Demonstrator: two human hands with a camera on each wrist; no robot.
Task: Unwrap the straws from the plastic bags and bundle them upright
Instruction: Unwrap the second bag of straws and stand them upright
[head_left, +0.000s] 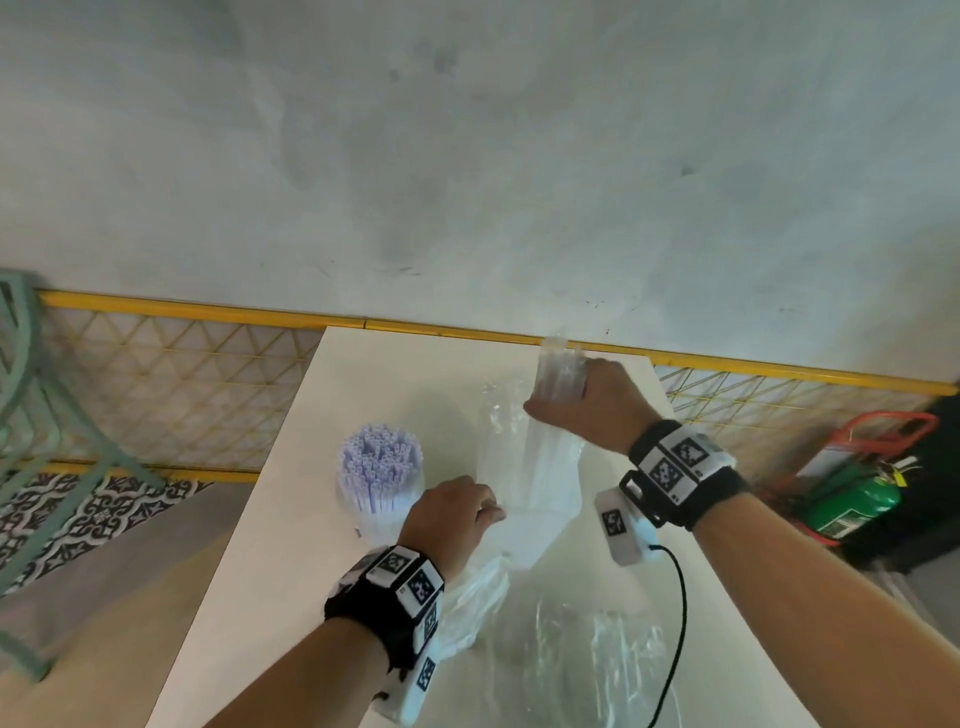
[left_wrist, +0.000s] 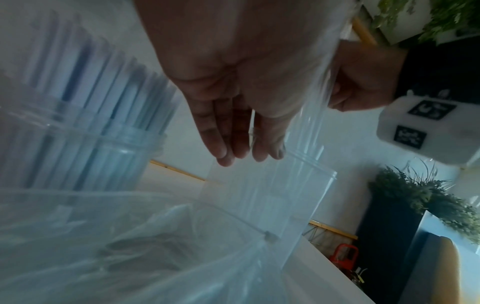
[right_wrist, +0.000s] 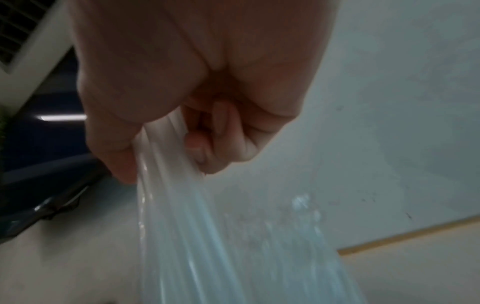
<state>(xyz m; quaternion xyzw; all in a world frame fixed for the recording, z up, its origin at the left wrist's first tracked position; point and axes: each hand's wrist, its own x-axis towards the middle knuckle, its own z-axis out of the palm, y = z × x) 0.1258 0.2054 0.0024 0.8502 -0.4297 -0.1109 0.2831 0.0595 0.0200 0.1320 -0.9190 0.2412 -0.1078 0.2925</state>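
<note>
On the white table (head_left: 291, 519) stands a clear jar (left_wrist: 78, 156) packed with upright white straws (head_left: 380, 460). My right hand (head_left: 582, 400) is raised over the table's far side. Its fingers (right_wrist: 223, 144) are curled round a bundle of clear straws (head_left: 557, 370), whose tops stick up above the fist. A clear plastic bag (head_left: 540, 483) hangs from that bundle down toward me. My left hand (head_left: 457, 514) holds the bag's lower end beside the jar. Its fingers (left_wrist: 223, 142) lie nearly straight, with the thumb against the film (left_wrist: 259, 195).
Crumpled empty plastic bags (head_left: 597, 660) lie on the near part of the table, one under my left wrist (head_left: 478, 603). A yellow mesh railing (head_left: 182, 364) runs behind the table. A green cylinder in a red frame (head_left: 857, 499) stands on the right, a teal chair (head_left: 31, 395) on the left.
</note>
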